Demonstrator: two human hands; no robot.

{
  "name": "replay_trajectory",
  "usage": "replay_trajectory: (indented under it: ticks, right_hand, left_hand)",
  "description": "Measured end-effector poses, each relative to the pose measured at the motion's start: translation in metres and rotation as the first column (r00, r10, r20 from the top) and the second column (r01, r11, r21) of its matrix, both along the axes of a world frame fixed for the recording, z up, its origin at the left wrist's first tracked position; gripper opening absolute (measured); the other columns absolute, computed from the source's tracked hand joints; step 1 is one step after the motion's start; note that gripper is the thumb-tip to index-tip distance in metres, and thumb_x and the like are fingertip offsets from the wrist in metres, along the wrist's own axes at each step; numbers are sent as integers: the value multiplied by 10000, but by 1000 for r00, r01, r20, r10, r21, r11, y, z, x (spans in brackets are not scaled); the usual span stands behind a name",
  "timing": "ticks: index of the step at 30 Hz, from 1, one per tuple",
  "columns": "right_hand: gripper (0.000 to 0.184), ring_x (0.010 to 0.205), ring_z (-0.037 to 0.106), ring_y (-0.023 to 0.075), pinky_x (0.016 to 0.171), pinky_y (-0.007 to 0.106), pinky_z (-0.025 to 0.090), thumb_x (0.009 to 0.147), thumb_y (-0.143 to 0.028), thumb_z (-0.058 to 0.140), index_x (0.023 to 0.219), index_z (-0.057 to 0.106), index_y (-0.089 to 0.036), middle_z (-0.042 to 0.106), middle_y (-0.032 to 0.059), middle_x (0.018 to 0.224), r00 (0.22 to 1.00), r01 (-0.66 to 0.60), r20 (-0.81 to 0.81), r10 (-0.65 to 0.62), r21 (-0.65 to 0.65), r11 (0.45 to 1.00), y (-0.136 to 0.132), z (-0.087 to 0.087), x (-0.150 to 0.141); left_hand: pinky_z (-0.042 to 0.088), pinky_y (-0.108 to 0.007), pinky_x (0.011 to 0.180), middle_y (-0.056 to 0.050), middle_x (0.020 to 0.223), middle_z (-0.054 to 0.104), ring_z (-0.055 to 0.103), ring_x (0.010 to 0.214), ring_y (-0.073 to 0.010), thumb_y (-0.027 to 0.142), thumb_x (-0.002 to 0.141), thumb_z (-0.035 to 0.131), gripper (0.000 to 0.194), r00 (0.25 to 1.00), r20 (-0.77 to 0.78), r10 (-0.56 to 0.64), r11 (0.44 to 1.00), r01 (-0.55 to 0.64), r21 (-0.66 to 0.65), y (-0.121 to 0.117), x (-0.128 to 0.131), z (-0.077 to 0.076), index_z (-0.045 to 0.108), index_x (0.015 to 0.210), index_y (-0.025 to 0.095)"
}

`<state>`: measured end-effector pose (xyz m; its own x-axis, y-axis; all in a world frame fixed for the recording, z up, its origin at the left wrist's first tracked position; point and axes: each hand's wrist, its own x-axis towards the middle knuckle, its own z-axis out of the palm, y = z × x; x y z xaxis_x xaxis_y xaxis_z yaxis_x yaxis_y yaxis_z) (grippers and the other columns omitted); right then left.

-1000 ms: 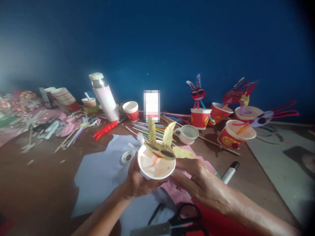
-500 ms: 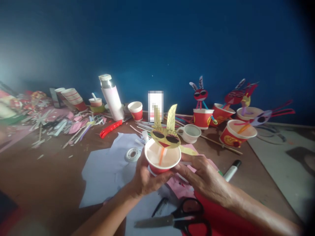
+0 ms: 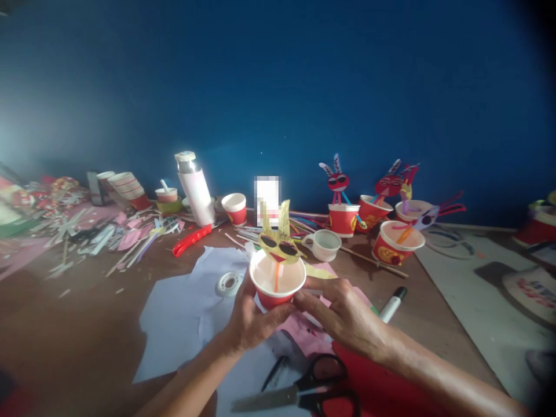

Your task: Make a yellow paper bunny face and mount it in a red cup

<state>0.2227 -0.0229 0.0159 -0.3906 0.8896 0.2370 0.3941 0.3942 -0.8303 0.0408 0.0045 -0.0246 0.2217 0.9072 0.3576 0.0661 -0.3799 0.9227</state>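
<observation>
Both my hands hold a red and white paper cup [image 3: 278,289] above the sheets of paper. My left hand [image 3: 254,324] wraps round its left side, thumb along the front. Against its right side press the fingers of my right hand [image 3: 343,310]. Out of the cup rises an orange stick with a yellow paper rabbit face [image 3: 278,248], which has tall ears, dark glasses and a red mouth. Below lie black-handled scissors [image 3: 299,394], partly over red paper [image 3: 377,382]. A tape roll [image 3: 229,284] rests on white paper [image 3: 174,324] to the left.
Several finished puppet cups stand at the back right, among them a red-faced one [image 3: 343,220]. A mug [image 3: 324,245], a marker [image 3: 393,305], a red cutter [image 3: 191,240], a white flask [image 3: 195,194] and a paper cup [image 3: 234,209] surround the hands. Paper scraps [image 3: 130,231] spread leftward.
The view has turned slightly right and up, so things appear shifted left and a cap shows at the right. Both hands keep hold of the cup.
</observation>
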Motion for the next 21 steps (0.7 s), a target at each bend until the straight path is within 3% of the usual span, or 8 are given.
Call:
replay_trajectory:
  ticks: [4,8,15,17,21]
  right_hand:
    - [347,593,520,116,505,208,412,960,-365,401,786,633,-174,618,12,721,999,34,-17,-34,-46,998,1,-3,-4]
    - [402,616,573,143,564,244,451,934,-472,423,753,600,-159,629,34,685,980,78,-172,-102,-142,987,5,-8,-6]
    - [425,637,598,161,624,275,470,925,-494,439,726,606,-159,632,43,672,970,109,-199,-138,-150,983,10,-14,-3]
    - [418,635,599,158,622,271,469,929,-483,440,725,611,-162,635,39,670,970,129,-187,-154,-139,982,10,-15,-2]
    - [425,655,612,157,642,271,474,938,-474,434,721,624,-161,654,47,689,961,115,-236,-144,-131,985,12,-15,0]
  left_hand:
    - [532,-418,826,-102,950,687,643,918,-300,324,623,797,537,997,73,11,996,-4,-88,1,2,2,596,1087,141]
    - [571,-348,684,-93,920,690,667,846,-276,300,653,787,468,989,146,-5,960,46,-278,0,6,4,595,1045,133]
    - [578,-342,687,-70,902,706,678,757,-237,264,691,766,458,993,118,-15,982,37,-186,-3,12,8,573,1094,160]
    - [574,-344,733,-68,952,700,677,812,-242,257,688,770,526,993,119,-24,982,46,-181,-3,12,6,542,1156,183]
    - [560,-393,824,-128,1165,627,632,1016,-291,324,761,699,569,970,208,-130,951,181,-252,-2,9,1,456,1259,194]
